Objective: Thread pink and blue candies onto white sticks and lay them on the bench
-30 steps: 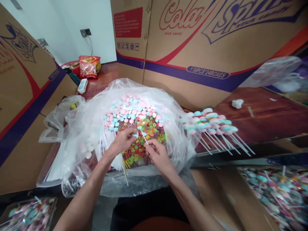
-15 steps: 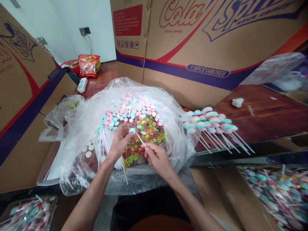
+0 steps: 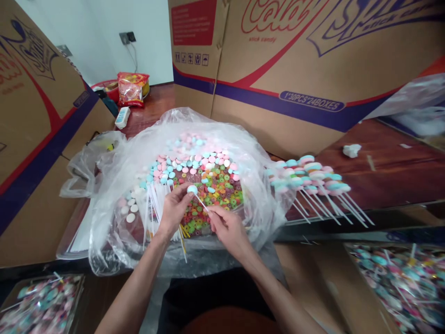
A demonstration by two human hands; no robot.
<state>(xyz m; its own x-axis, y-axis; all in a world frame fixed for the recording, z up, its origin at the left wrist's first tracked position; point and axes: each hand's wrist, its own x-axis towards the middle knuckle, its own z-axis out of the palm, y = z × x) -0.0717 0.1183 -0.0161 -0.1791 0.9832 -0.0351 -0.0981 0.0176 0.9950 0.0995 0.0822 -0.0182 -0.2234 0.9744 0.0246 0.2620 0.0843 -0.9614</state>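
Observation:
My left hand pinches a pale blue and white round candy at the end of a white stick. Lower down, the fingers of my right hand are closed on that white stick. Beneath both hands lie many ring-shaped candies in green, orange, red and purple. Pink, blue and white disc candies spread behind and to the left. A bundle of white sticks rests beside my left hand, with some yellow sticks below it. Clear plastic sheeting surrounds the candies.
Finished-looking candy skewers are piled on the right, sticks over the table edge. Large cardboard boxes stand behind and on the left. Boxes of mixed candies sit low at both sides. A red snack packet lies at the back left.
The view has shifted slightly, so the surroundings appear a little farther right. Both hands keep hold of the candy and stick in nearly the same pose.

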